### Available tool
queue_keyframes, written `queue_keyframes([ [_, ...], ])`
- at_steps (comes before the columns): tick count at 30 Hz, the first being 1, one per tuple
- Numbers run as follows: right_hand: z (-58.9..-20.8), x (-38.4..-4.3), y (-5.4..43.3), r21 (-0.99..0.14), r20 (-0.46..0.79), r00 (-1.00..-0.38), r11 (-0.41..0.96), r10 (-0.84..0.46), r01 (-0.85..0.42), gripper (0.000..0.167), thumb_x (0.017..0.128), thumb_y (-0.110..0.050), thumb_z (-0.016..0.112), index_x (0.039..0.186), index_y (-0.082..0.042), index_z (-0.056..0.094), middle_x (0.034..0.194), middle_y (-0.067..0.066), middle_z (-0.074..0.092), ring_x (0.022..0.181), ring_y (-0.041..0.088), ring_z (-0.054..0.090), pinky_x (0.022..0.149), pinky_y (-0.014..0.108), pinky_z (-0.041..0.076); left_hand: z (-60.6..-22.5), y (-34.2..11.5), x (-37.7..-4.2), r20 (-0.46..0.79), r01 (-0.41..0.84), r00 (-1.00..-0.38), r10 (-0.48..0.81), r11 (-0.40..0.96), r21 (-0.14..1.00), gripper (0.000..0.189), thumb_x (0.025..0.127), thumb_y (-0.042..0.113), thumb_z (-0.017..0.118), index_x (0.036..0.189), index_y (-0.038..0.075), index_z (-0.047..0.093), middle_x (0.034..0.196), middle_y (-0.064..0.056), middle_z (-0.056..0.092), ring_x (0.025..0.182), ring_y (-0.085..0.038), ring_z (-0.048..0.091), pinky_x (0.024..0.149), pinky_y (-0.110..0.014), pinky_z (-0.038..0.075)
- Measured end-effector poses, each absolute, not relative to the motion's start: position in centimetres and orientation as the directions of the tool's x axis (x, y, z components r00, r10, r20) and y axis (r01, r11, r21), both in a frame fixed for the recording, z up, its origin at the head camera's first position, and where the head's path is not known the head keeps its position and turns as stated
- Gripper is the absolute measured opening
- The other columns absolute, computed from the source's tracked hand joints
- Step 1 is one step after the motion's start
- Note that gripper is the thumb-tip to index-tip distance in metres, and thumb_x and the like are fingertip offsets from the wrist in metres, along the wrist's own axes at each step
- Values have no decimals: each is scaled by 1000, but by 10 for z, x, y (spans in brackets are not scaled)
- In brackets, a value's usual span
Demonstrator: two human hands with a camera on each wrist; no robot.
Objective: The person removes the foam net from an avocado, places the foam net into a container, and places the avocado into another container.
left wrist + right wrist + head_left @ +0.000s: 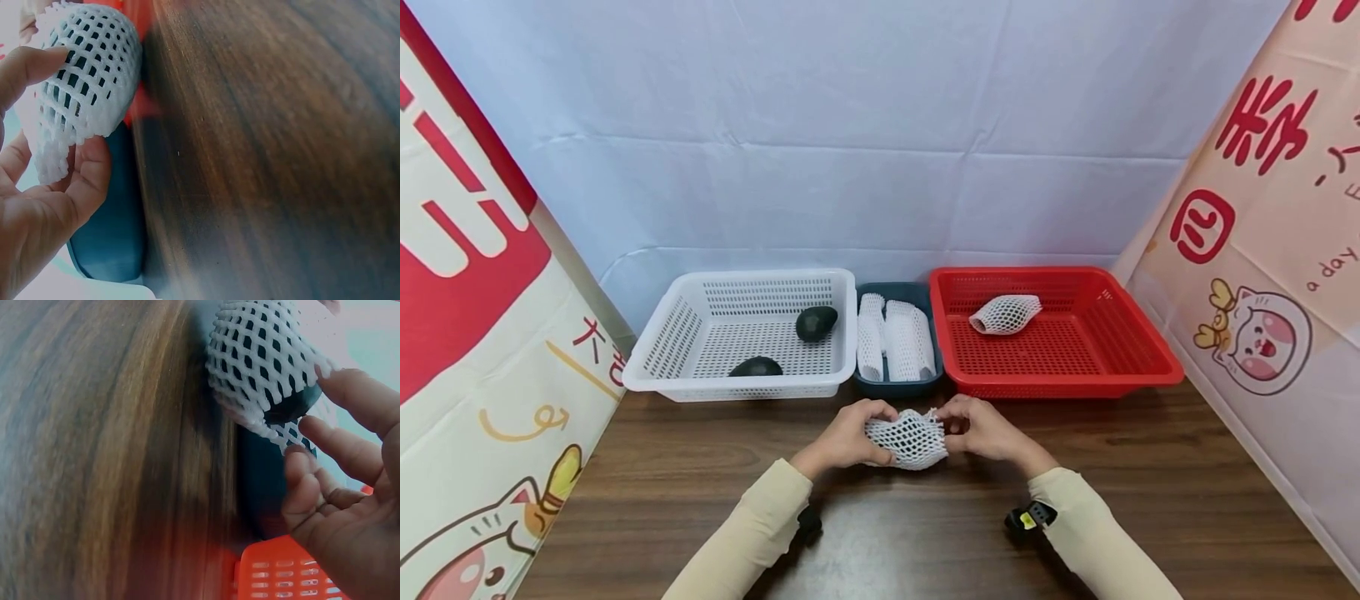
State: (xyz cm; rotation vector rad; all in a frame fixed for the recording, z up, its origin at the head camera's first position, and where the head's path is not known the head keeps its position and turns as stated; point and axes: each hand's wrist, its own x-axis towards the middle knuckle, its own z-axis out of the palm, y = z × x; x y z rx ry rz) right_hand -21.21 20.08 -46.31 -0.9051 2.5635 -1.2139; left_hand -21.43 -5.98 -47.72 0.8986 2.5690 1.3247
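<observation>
Both hands hold a white foam net sleeve just above the table, in front of the baskets. A dark avocado sits inside it, its end showing at the sleeve's right opening in the right wrist view. My left hand grips the sleeve's left end, thumb on the mesh and fingers underneath, as the left wrist view shows. Over at the right opening, my right hand pinches the edge of the net with curled fingers, close to the avocado's bare end.
At the back left, a white basket contains two bare avocados. A dark blue bin with several foam sleeves stands in the middle. The red basket at right holds one netted piece. Cloth walls enclose the wooden table.
</observation>
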Motion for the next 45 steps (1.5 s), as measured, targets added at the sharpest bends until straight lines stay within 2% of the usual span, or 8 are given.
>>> queue_keyframes([
  [7, -462, -212, 194, -805, 6, -801, 473, -599, -359, 46, 69, 4, 66, 113, 11, 57, 74, 1, 59, 68, 12, 55, 60, 25, 46, -479, -60, -215, 170, 472, -808, 564, 448, 759, 46, 57, 13, 84, 98, 14, 63, 96, 3, 58, 90, -13, 52, 79, -28, 42],
  [15, -467, -216, 188, -764, -12, -790, 516, -613, -389, 53, 69, -2, 70, 116, 13, 54, 93, 6, 60, 73, 11, 56, 63, 26, 48, -476, -61, -215, 184, 483, -805, 563, 443, 755, 45, 58, 9, 81, 98, 12, 64, 96, 2, 59, 89, -13, 53, 79, -28, 43],
  [20, -469, -217, 186, -741, -11, -792, 537, -610, -403, 52, 68, -3, 71, 116, 10, 54, 98, 8, 60, 74, 11, 56, 63, 25, 48, -476, -60, -214, 172, 471, -810, 561, 447, 760, 43, 59, 8, 81, 98, 13, 64, 95, 3, 58, 89, -13, 52, 79, -28, 42],
  [27, -467, -214, 185, -726, 3, -795, 545, -606, -419, 51, 67, -3, 70, 115, 8, 56, 97, 7, 61, 74, 10, 56, 64, 25, 47, -476, -60, -214, 166, 462, -816, 553, 453, 762, 44, 58, 8, 82, 98, 13, 64, 95, 3, 58, 89, -13, 52, 79, -28, 42],
  [34, -468, -212, 186, -730, 18, -802, 540, -597, -419, 50, 67, -1, 72, 114, 9, 57, 101, 11, 62, 81, 14, 60, 67, 25, 49, -477, -62, -214, 154, 439, -825, 544, 446, 780, 41, 60, 9, 84, 94, 15, 63, 91, 6, 58, 86, -11, 52, 77, -27, 42],
  [45, -467, -212, 192, -752, 33, -805, 516, -592, -410, 52, 65, -1, 72, 113, 13, 55, 101, 15, 61, 84, 21, 61, 72, 32, 51, -477, -75, -217, 156, 433, -823, 547, 425, 795, 29, 63, 15, 86, 84, 15, 66, 77, 10, 61, 73, -7, 54, 67, -24, 45],
])
